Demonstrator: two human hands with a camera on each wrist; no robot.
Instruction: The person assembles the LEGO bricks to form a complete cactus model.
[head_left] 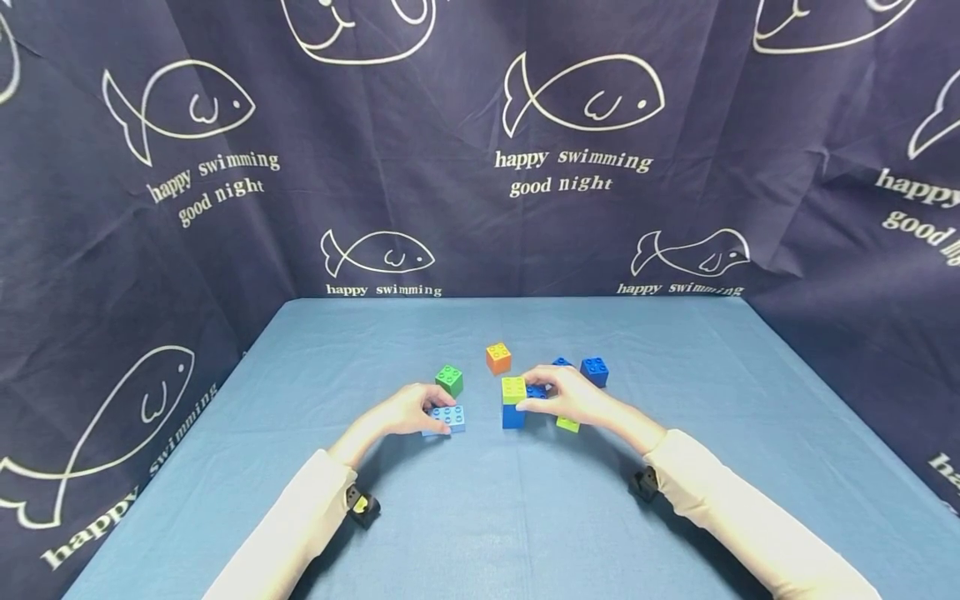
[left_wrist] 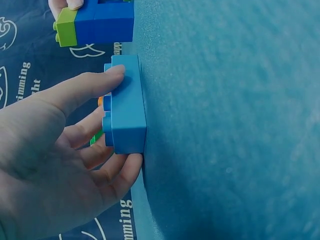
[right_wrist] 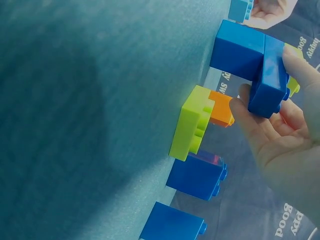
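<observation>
My left hand (head_left: pixel 408 410) pinches a light blue toy building brick (head_left: pixel 452 419) on the table, thumb on the near side and fingers at the end and far side, as the left wrist view shows. To its right stands a small stack: a blue block (right_wrist: pixel 237 47) at the bottom, a longer blue brick (right_wrist: pixel 270 80) across it that juts out to the right, and a lime brick (head_left: pixel 513 390) on top. My right hand (head_left: pixel 573 396) grips the jutting blue brick between thumb and fingers. A gap separates the light blue brick from the stack.
Behind my left hand sits a green block (head_left: pixel 449 381), and an orange block (head_left: pixel 498 358) lies farther back. Right of the stack are a lime brick (right_wrist: pixel 190 122), a blue block (right_wrist: pixel 197 176) partly behind my right hand, and another blue block (head_left: pixel 595 372). Dark printed cloth (head_left: pixel 465 200) hangs behind the table.
</observation>
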